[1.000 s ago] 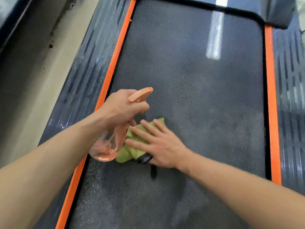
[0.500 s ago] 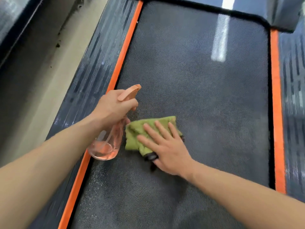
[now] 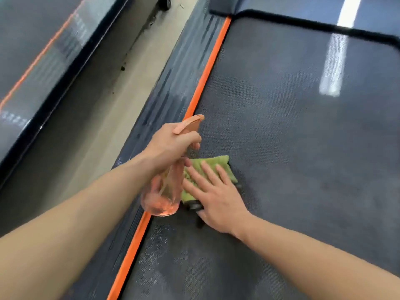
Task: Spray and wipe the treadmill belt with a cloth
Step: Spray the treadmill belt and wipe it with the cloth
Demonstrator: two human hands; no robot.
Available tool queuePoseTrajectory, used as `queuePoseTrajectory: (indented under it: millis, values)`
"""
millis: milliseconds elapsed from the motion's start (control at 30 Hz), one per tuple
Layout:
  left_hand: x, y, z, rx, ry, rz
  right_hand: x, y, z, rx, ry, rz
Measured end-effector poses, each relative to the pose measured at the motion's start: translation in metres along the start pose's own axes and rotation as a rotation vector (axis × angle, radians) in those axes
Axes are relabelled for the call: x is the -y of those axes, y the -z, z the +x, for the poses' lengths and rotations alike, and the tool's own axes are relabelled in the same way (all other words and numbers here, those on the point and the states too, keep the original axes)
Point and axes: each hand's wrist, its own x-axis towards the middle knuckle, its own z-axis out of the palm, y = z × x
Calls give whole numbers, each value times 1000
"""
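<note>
Open treadmill belt (image 3: 292,131) right and ahead; spray bottle (image 3: 161,191) just left of the cloth (image 3: 207,167).

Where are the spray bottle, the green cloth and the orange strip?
spray bottle (image 3: 161,197): head view, clear lower body.
green cloth (image 3: 213,164): head view, far edge.
orange strip (image 3: 207,69): head view, upper stretch.

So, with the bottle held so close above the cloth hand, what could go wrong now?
The spray bottle in the left hand hangs right beside the right hand, so the two may bump during wiping. A spray might also wet the fingers rather than the belt. The green cloth is bunched, so it may wipe unevenly.
</note>
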Motion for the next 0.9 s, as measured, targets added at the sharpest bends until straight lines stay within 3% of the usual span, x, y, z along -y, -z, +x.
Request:
queuePoseTrajectory:
  millis: [67, 100, 233, 333, 400, 533, 667, 733, 900]
  values:
    - [0, 10, -1, 2, 4, -49, -13, 2, 8, 15, 121, -15]
    - [2, 14, -1, -8, 3, -64, -29, 5, 18, 12, 81, -29]
    - [10, 29, -5, -13, 17, -104, -90, 25, 72, -37, -347, -5]
    - [16, 37, -5, 0, 11, -144, -89, 31, 95, -40, -584, 45]
    - [17, 40, -6, 19, -8, -140, -66, 26, 91, -84, -559, 57]
    - [20, 46, -6, -14, 14, -186, -1, 2, 39, -90, -260, 8]
    - [21, 49, -8, -4, 31, -206, -29, 10, 24, -56, -22, -56]
    - [21, 48, -11, 10, 46, -223, -64, 17, 32, -93, -103, -71]
    - [21, 43, -21, 164, 72, -164, -100, 26, 33, -141, -509, -33]
